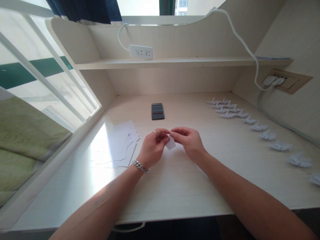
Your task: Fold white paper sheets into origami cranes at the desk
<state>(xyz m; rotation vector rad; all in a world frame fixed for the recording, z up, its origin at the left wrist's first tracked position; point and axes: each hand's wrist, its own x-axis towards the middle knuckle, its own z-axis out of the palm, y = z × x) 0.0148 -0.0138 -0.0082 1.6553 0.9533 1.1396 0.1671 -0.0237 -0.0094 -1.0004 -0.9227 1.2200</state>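
A small folded piece of white paper [171, 143] is held just above the middle of the desk. My left hand [154, 146], with a ring and a chain bracelet, pinches its upper left edge between thumb and fingers. On the other side my right hand [190, 141] pinches the top right corner, the fingertips of both hands almost meeting. The fingers cover the paper's upper part, so its folds there are hidden. Left of my left hand lies a loose pile of white paper sheets [122, 143], partly washed out by sunlight.
Several folded paper cranes [267, 134] stand in a curved line along the desk's right side. A dark phone-like block [157, 111] lies behind my hands. On the shelf [175, 62] rests a white power strip [141, 52]; a white cable [241, 40] runs to the wall socket [287, 81].
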